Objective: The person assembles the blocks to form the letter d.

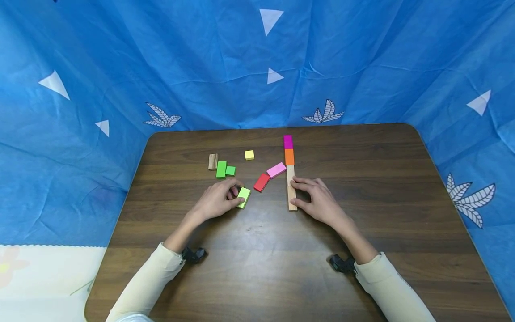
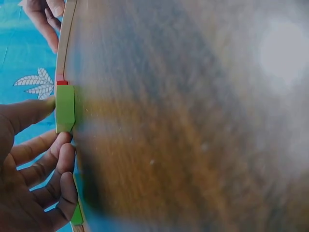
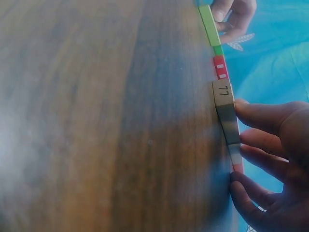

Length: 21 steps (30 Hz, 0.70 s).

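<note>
My left hand [image 1: 217, 199] pinches a lime-green block [image 1: 243, 197] between thumb and fingers, low over the table. In the left wrist view the thumb lies at one side of that block [image 2: 64, 108] and a fingertip at its end. My right hand [image 1: 319, 201] touches the right side of a straight row with its thumb and fingers. This row has two plain wooden blocks [image 1: 292, 197] at the near end, then an orange block [image 1: 289, 157] and a magenta block [image 1: 288, 142]. The right wrist view shows dark marks on the nearest wooden block [image 3: 223, 92].
Between the hands, a red block [image 1: 262, 182] and a pink block [image 1: 276, 170] lie slanted, the pink reaching toward the row. Farther left are two green blocks [image 1: 221, 170], a brown striped block [image 1: 213, 162] and a small yellow block [image 1: 249, 155]. A blue curtain [image 1: 225, 67] hangs behind the table [image 1: 257, 268].
</note>
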Each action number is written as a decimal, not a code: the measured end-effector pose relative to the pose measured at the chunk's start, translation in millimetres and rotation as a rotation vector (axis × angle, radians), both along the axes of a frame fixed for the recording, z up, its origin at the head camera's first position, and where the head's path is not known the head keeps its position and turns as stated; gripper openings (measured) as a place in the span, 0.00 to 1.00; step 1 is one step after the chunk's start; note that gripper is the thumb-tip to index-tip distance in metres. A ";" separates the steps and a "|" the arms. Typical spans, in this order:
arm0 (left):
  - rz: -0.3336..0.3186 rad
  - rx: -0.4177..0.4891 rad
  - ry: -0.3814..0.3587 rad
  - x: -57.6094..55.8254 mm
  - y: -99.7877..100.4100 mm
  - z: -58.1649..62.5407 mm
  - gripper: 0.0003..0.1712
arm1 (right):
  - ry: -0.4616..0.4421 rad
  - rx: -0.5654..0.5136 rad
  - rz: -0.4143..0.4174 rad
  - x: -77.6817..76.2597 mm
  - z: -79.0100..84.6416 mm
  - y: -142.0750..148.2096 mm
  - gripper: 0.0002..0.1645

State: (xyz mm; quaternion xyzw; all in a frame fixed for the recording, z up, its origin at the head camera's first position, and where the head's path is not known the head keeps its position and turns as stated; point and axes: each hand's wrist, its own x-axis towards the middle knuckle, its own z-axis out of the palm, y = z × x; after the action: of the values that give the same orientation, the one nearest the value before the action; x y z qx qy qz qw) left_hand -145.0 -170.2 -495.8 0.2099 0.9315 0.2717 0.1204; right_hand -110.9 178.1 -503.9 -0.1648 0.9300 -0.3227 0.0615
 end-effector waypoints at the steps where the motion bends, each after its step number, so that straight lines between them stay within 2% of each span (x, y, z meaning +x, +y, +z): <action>1: 0.000 0.003 -0.002 0.7 0.7 0.0 0.22 | 0.001 -0.001 0.000 0.2 0.2 0.2 0.36; 21: -0.001 0.018 0.026 2.5 17.8 -2.6 0.22 | -0.005 -0.006 -0.010 0.3 -0.6 0.3 0.36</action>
State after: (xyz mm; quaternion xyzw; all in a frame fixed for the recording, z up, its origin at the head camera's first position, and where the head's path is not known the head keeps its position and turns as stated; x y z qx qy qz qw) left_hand -142.5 -152.4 -498.4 0.2151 0.9303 0.2774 0.1064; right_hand -110.5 178.4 -504.5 -0.1595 0.9297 -0.3263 0.0615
